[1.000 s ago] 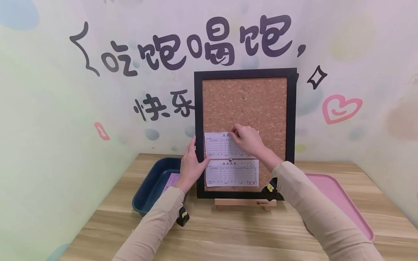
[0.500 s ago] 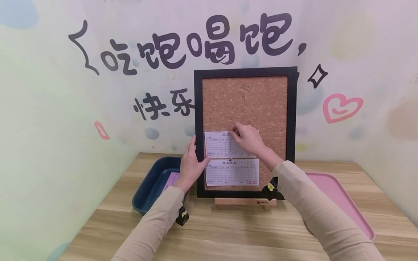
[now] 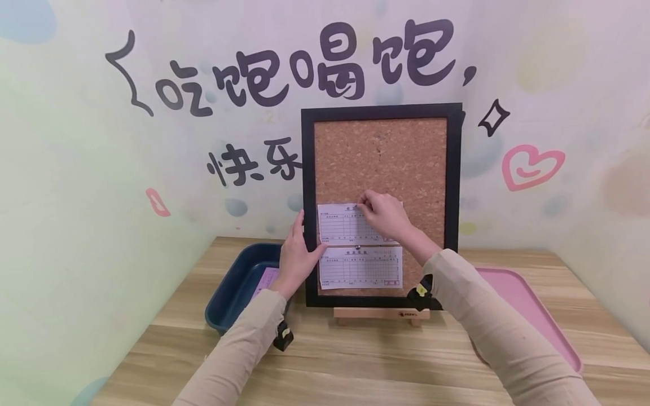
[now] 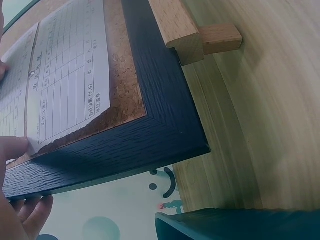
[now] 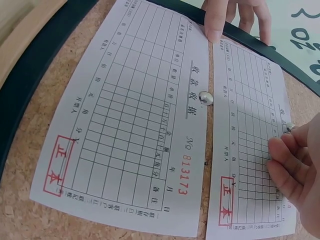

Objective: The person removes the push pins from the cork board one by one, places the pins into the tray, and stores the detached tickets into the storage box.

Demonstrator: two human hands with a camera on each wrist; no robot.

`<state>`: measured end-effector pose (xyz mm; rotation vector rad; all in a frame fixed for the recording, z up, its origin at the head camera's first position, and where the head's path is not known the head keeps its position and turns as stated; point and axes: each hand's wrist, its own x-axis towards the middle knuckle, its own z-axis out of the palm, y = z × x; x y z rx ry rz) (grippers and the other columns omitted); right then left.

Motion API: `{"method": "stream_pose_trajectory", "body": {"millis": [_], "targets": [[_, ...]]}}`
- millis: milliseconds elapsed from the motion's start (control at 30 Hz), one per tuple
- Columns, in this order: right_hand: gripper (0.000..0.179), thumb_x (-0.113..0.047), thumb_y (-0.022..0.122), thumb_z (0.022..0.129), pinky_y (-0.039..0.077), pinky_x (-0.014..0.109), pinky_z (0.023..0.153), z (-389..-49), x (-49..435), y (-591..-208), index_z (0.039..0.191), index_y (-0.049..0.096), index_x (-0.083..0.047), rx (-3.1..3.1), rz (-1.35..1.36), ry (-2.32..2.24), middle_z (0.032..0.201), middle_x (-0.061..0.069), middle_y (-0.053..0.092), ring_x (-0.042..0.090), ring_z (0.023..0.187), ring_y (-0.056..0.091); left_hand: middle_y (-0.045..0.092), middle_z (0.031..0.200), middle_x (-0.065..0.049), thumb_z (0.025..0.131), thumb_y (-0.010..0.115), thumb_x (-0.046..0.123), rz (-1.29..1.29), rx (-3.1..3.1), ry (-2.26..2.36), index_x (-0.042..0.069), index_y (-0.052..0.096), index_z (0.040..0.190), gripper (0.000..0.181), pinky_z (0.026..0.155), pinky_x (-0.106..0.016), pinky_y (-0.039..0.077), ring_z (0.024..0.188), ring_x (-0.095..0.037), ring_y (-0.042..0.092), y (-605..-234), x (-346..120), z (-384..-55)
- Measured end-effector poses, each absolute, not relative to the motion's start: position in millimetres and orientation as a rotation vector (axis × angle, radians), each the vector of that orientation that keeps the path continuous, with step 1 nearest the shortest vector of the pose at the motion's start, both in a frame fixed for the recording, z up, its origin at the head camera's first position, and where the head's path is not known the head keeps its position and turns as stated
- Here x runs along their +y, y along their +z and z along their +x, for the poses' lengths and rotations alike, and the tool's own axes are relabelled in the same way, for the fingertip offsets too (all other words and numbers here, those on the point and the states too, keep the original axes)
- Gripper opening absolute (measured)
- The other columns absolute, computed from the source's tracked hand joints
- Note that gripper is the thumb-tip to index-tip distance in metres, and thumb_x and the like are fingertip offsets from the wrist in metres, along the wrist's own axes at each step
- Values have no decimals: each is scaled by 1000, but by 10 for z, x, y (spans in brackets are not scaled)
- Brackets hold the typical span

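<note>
A framed corkboard [image 3: 381, 158] stands upright on a small wooden easel [image 3: 381, 314]. Two printed receipt slips lie flat against its lower left part, the upper slip [image 3: 335, 224] directly above the lower slip [image 3: 360, 269]. A silver thumbtack [image 5: 206, 98] sits at the top middle of the lower slip. My left hand [image 3: 299, 256] grips the board's left edge, thumb on the front by the seam between the slips, fingers behind the frame. With thumb and forefinger, my right hand [image 3: 383, 214] pinches another silver thumbtack [image 5: 288, 128] at the upper slip's top edge, mostly hidden by the fingers.
On the left of the wooden table [image 3: 355, 366] stands a dark blue tray [image 3: 218, 304] with a purple slip [image 3: 266, 279] in it. A pink tray [image 3: 528, 304] lies at the right, partly under my right sleeve. Behind the board is a wall [image 3: 101, 225] with painted lettering.
</note>
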<state>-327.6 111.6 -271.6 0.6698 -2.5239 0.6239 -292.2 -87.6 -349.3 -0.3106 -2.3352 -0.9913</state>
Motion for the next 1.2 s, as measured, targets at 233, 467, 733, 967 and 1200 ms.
{"method": "stream_pose_trajectory", "body": {"millis": [233, 467, 733, 967, 1200], "targets": [[10, -15, 56, 89, 34, 28, 54, -3279, 1127, -2711, 89, 61, -6, -2538, 692, 645, 69, 3, 58, 15, 57, 46, 36, 140, -16, 76, 73, 18, -307, -2339, -991, 4, 24, 141, 83, 96, -41, 38, 121, -31, 45, -3486, -874, -2923], [11, -16, 56, 90, 35, 28, 54, -3279, 1167, -2727, 89, 60, -7, -2560, 706, 818, 67, 3, 55, 15, 57, 46, 35, 141, -16, 76, 73, 19, -304, -2342, -994, 5, 24, 141, 83, 96, -41, 38, 122, -31, 44, -3490, -874, -2927], [10, -13, 55, 90, 38, 27, 52, -3264, 1252, -2788, 88, 58, -4, -2529, 687, 986, 68, 4, 53, 15, 57, 48, 36, 141, -15, 76, 73, 18, -306, -2331, -995, 5, 24, 141, 83, 95, -42, 39, 122, -31, 43, -3494, -876, -2927], [9, -14, 53, 91, 39, 27, 49, -3204, 1356, -2883, 89, 57, -5, -2520, 666, 1109, 67, 5, 54, 17, 56, 49, 36, 141, -15, 76, 74, 19, -301, -2344, -979, 6, 24, 141, 83, 95, -41, 38, 123, -30, 43, -3497, -871, -2931], [8, -11, 54, 91, 40, 25, 48, -3162, 1449, -2958, 88, 56, -4, -2486, 683, 1155, 67, 7, 52, 18, 55, 49, 36, 141, -14, 76, 73, 21, -294, -2353, -968, 6, 24, 141, 84, 95, -41, 39, 122, -30, 44, -3498, -875, -2925]]}}
